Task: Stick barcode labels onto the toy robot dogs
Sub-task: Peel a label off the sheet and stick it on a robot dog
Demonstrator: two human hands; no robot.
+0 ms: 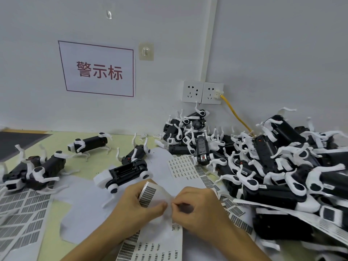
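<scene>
My left hand (137,206) grips a bent strip of barcode labels (148,193) near the table's front. My right hand (199,208) pinches at the edge of that strip right beside my left thumb. A black and white toy robot dog (124,174) lies on its back just beyond my hands, its open battery bay facing up. A large pile of toy dogs (263,162) fills the right side. Several more dogs (35,170) lie at the left, one (90,145) farther back.
Label sheets (22,215) cover the table's left front, others (184,168) lie in the middle and under my wrists. White backing paper (82,206) is spread between them. Wall sockets (202,92) with a yellow cable (235,114) sit behind the pile.
</scene>
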